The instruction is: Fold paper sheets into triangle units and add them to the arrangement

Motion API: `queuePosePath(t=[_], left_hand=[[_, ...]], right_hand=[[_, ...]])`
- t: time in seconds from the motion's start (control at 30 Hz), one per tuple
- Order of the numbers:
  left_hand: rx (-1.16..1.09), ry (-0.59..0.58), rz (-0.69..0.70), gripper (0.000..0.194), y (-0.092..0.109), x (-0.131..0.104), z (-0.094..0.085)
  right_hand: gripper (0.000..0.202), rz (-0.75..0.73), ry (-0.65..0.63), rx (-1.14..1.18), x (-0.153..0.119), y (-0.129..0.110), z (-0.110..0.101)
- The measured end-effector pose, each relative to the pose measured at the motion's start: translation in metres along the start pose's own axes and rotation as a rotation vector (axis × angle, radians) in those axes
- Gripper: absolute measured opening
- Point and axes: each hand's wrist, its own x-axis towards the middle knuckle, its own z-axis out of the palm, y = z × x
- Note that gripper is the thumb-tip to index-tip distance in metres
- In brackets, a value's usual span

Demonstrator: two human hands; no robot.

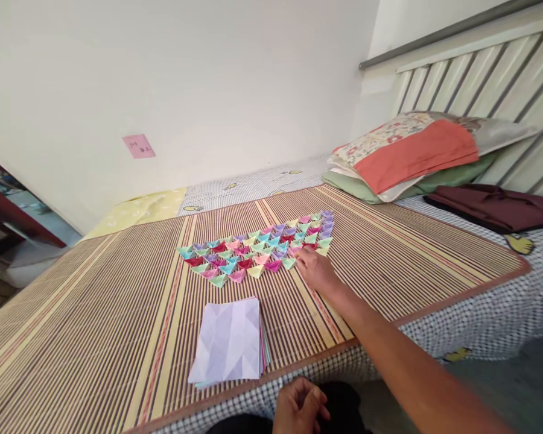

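Note:
Rows of small folded paper triangles [245,264] in many colours lie close together on the striped bamboo mat [131,289]. My right hand [317,269] reaches in from the right, fingers pinched at the row nearest me. A pink folded paper triangle [294,251] shows at its fingertips; the fingers partly cover it. Closer to me lies a stack of creased paper sheets [228,340], a pale lilac one on top and coloured edges below. My left hand [300,405] rests near my lap at the bed's edge, its fingers curled closed with nothing visible in them.
Pillows [407,147] are piled at the right by the white headboard [484,78]. A folded maroon cloth [498,207] lies beside them. The checked bedsheet [484,307] hangs over the near edge. A pink note [138,146] is on the wall behind.

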Motion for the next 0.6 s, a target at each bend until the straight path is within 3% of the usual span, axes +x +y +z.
queuePosePath(t=[0.23,0.6], left_hand=[[-0.015,0.013,-0.003,0.055,0.001,-0.001,0.002],[-0.034,0.015,-0.012,0.052,0.003,-0.003,0.004]], right_hand=[[0.030,-0.098,-0.082,-0.083,0.009,-0.011,0.005],[0.031,-0.165,-0.072,-0.188,0.011,-0.006,0.004]])
